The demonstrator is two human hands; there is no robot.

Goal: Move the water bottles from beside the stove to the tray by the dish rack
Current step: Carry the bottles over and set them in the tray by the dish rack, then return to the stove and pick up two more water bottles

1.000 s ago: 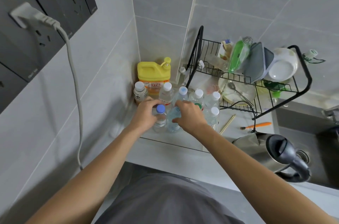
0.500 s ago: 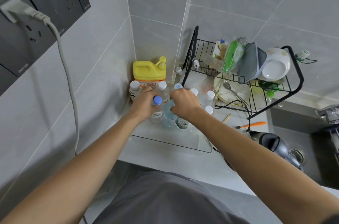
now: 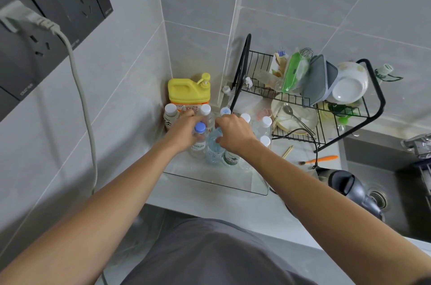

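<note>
Head view, going left to right: there's a dark outlet panel [image 3: 53, 12] on the wall with a grey cord [image 3: 80, 88] hanging down, then the corner of the desk [image 3: 233, 205] where a yellow detergent jug [image 3: 189, 93] sits behind a small white-capped bottle [image 3: 171, 116]. In front of that is the clear tray [image 3: 214, 179] with a whole cluster of water bottles already standing in its back half. The left hand [image 3: 183, 132] is wrapped around the blue-capped bottle [image 3: 199, 139], which stands in the tray touching its neighbours. The right hand [image 3: 233, 130] is curled down over the top of the light blue bottle [image 3: 213, 147] right beside it, looks like it's gripping it near the neck, though the fingers are mostly hidden. A green-labelled bottle [image 3: 231, 156] pokes out under that wrist, and a few more white caps [image 3: 265, 121] stand further right. Then comes the black dish rack [image 3: 310, 98] full of plates and bowls, an orange toothbrush [image 3: 319, 159], the kettle [image 3: 345, 184] and the sink [image 3: 384, 203].

Progress-wise I'd say it's pretty far along, maybe nearly done, since loads of bottles are in the tray and these two seem to be just getting set down. Can't see the stove at all, so no idea if any are left over there.
</note>
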